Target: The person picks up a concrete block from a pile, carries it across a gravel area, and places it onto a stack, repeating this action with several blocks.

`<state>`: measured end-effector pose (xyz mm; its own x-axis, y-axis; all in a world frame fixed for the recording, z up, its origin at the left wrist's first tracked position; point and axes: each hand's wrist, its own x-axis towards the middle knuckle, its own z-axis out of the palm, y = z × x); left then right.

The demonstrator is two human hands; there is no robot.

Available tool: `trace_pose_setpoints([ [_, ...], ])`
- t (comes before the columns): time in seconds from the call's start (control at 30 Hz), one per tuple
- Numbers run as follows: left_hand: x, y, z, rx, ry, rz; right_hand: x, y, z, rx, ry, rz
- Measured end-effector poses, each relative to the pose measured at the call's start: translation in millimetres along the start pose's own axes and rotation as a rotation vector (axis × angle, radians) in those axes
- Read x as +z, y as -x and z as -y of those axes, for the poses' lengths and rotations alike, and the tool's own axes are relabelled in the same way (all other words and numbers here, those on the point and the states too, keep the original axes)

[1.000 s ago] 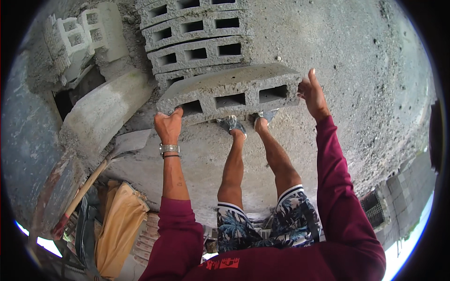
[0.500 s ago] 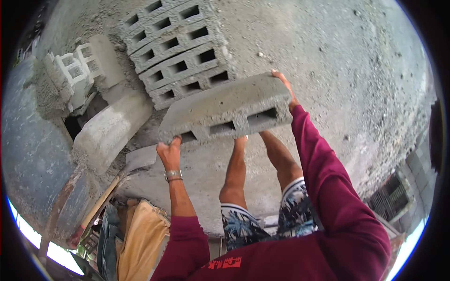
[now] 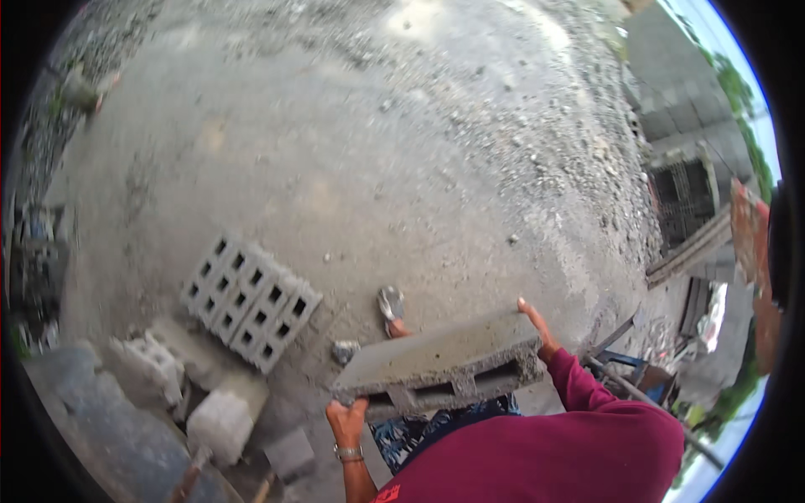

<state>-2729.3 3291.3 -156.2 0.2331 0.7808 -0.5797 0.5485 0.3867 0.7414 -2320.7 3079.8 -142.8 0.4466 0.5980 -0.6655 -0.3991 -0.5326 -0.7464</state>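
Observation:
A grey hollow concrete block [image 3: 436, 354] is held in front of my body, its row of rectangular holes facing me. My left hand [image 3: 346, 422] grips the block's left end, with the thumb at the edge near the leftmost hole. Around the right end, my right hand [image 3: 541, 329] is closed with its fingers over the far corner. The underside of the block and part of each hand's grip are hidden. To the left on the ground, several similar blocks [image 3: 250, 302] lie in a close-packed group, holes up.
Broken block pieces [image 3: 155, 365] and a pale concrete lump [image 3: 226, 419] lie at lower left, beside a dark sheet [image 3: 92, 419]. Loose gravel [image 3: 570, 168] spreads along the right. Farther right stand a block wall [image 3: 688, 101] and a rusty metal piece [image 3: 749, 226]. My foot [image 3: 392, 306] shows beyond the block.
My view has swung up and to the right, bringing in the wall and more ground. The block remains in both hands and now sits closer to my body, above my shorts.

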Motion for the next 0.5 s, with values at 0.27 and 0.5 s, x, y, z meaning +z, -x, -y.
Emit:
trace_pose_setpoints([
  [0.27,77.9,51.3,-97.3,0.355,-0.026,0.014,-65.3,119.5,38.6,0.023,-0.318,-0.332],
  [0.5,187.3,135.3,-273.5,0.194,-0.711,0.252,-219.1,155.9,21.7,-0.003,-0.590,-0.446],
])
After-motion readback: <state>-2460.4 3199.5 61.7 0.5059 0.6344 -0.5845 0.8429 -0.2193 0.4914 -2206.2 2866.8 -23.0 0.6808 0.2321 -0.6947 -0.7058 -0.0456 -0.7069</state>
